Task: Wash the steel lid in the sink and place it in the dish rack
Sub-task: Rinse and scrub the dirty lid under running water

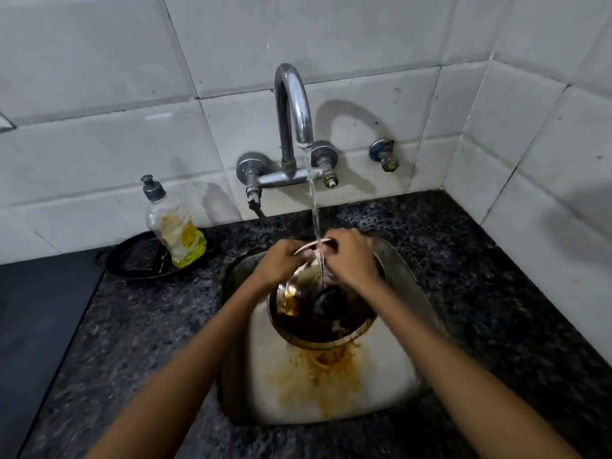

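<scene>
Two hands, left (276,261) and right (351,256), grip one steel lid (318,309) under one tap (293,104).

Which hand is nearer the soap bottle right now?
Left. The left hand grips the steel lid's far-left rim, on the side toward the soap bottle. The right hand holds the far-right rim, beyond the water stream.

Lid: we see a round steel lid (318,313) with a black knob, smeared brown.
Pose: we hold it tilted, far rim raised under running water.
Place: over the steel sink (410,260), toward 12 o'clock.
</scene>
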A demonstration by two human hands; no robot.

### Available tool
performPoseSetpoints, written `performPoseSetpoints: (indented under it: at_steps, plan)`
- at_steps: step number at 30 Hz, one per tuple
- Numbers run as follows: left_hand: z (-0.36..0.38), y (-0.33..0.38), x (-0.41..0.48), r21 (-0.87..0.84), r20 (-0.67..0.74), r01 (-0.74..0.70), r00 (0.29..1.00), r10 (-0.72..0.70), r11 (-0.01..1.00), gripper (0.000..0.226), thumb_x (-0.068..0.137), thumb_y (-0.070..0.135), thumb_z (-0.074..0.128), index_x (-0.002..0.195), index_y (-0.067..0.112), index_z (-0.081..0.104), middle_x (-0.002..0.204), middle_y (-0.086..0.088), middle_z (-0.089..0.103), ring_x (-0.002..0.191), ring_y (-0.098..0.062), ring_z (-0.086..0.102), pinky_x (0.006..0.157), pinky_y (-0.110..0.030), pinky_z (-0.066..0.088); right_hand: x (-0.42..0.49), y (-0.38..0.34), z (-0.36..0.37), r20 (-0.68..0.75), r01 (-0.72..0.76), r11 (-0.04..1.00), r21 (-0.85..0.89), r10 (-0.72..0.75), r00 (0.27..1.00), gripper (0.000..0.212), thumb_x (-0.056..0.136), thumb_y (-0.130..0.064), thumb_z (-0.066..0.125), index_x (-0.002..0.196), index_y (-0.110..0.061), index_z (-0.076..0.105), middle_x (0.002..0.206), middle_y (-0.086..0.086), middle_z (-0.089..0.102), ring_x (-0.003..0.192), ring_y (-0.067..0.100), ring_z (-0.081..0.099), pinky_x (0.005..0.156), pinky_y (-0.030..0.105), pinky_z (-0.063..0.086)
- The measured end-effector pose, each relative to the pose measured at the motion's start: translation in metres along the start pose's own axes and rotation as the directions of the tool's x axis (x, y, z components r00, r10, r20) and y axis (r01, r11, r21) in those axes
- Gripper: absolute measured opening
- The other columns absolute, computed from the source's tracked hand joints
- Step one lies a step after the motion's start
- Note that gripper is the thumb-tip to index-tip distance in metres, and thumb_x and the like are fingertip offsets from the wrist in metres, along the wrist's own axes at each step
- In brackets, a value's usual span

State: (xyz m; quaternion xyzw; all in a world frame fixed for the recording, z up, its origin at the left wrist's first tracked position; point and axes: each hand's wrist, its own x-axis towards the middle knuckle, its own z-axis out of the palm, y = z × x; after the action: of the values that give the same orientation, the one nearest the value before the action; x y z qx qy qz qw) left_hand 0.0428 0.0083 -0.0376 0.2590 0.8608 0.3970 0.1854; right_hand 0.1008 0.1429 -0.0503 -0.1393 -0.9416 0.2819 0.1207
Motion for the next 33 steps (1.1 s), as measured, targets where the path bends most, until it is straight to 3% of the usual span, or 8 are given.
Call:
performPoseSetpoints:
  at_steps: [6, 8, 11, 18, 23, 27, 30, 33]
  plan:
    - [0.016, -0.012, -0.022, -0.33, -0.275, 0.016, 0.955, -0.113, 0.944, 0.017, 0.091, 0.002, 0.05, 0.091, -0.003, 0.065, 0.059, 0.008, 0.053, 0.041, 0.009, 0.049, 0.046, -0.008, 0.036, -0.008, -0.017, 0.04, -0.029, 0.218, 0.954, -0.206, -0.229, 0.973, 0.046, 0.087, -0.036, 0.033, 0.13, -0.023, 0.04, 0.134, 0.011, 0.046, 0.131, 0.03, 0.034, 0.113, 0.058, 0.016]
    - [0.012, -0.024, -0.029, -0.399, -0.309, 0.04, 0.935, -0.175, 0.916, 0.015, 0.09, 0.002, 0.051, 0.088, -0.004, 0.065, 0.055, 0.007, 0.054, 0.043, 0.004, 0.048, 0.05, -0.016, 0.038, -0.003, 0.002, 0.041, -0.015, 0.075, 0.988, -0.133, -0.078, 0.997, 0.054, 0.086, -0.055, 0.029, 0.129, -0.025, 0.039, 0.131, 0.011, 0.046, 0.125, 0.03, 0.038, 0.105, 0.056, 0.029]
    - [0.003, -0.036, -0.045, -0.521, -0.233, 0.038, 0.955, -0.185, 0.853, 0.011, 0.087, -0.003, 0.054, 0.089, 0.0, 0.064, 0.062, 0.005, 0.064, 0.059, -0.004, 0.055, 0.06, -0.02, 0.045, 0.005, 0.037, 0.028, 0.161, -0.298, 0.886, 0.356, 0.256, 0.953, 0.049, 0.089, -0.054, 0.038, 0.113, -0.014, 0.052, 0.115, 0.013, 0.058, 0.111, 0.031, 0.054, 0.087, 0.04, 0.043]
    - [0.004, -0.017, -0.02, 0.019, -0.105, -0.006, 0.994, 0.008, 1.0, 0.02, 0.081, -0.002, 0.055, 0.093, 0.006, 0.068, 0.072, -0.006, 0.065, 0.068, -0.014, 0.055, 0.067, -0.029, 0.043, 0.014, 0.003, 0.01, 0.281, 0.041, 0.971, 0.237, -0.109, 0.954, 0.027, 0.075, -0.04, 0.069, 0.055, -0.025, 0.057, 0.057, -0.002, 0.055, 0.063, 0.016, 0.054, 0.058, 0.03, 0.037]
    - [0.005, -0.034, -0.039, -0.415, -0.186, 0.06, 0.971, -0.149, 0.908, 0.03, 0.085, -0.009, 0.05, 0.084, 0.016, 0.065, 0.077, -0.004, 0.066, 0.075, -0.021, 0.061, 0.056, -0.023, 0.052, 0.018, 0.051, -0.007, 0.228, -0.135, 0.902, 0.411, 0.042, 0.973, 0.037, 0.085, -0.027, 0.062, 0.074, 0.009, 0.061, 0.062, 0.009, 0.05, 0.055, 0.012, 0.043, 0.049, 0.018, 0.031]
    - [0.012, -0.02, -0.031, 0.049, -0.111, -0.001, 0.994, 0.007, 0.999, 0.012, 0.083, 0.002, 0.055, 0.087, 0.01, 0.064, 0.073, -0.001, 0.061, 0.07, -0.014, 0.055, 0.054, -0.011, 0.039, 0.015, 0.025, 0.003, 0.264, -0.003, 0.955, 0.297, -0.079, 0.961, 0.027, 0.078, -0.025, 0.069, 0.074, 0.002, 0.066, 0.066, 0.014, 0.06, 0.06, 0.018, 0.053, 0.058, 0.029, 0.038]
    - [0.018, -0.016, -0.029, 0.046, -0.255, -0.011, 0.967, 0.022, 0.999, 0.017, 0.083, 0.005, 0.054, 0.091, 0.007, 0.068, 0.086, -0.01, 0.072, 0.079, -0.019, 0.064, 0.069, -0.027, 0.048, 0.02, 0.001, 0.005, 0.259, 0.09, 0.964, 0.251, -0.156, 0.953, 0.024, 0.068, -0.029, 0.077, 0.069, -0.007, 0.069, 0.067, 0.015, 0.067, 0.064, 0.017, 0.057, 0.059, 0.028, 0.038]
    - [0.012, -0.031, -0.042, -0.271, -0.298, 0.028, 0.948, -0.112, 0.962, 0.021, 0.087, 0.001, 0.051, 0.1, 0.005, 0.067, 0.097, -0.019, 0.072, 0.09, -0.034, 0.067, 0.078, -0.046, 0.055, 0.025, 0.031, -0.004, 0.203, -0.044, 0.944, 0.327, -0.025, 0.979, 0.04, 0.074, -0.041, 0.07, 0.062, -0.004, 0.059, 0.059, 0.015, 0.054, 0.055, 0.014, 0.047, 0.053, 0.029, 0.029]
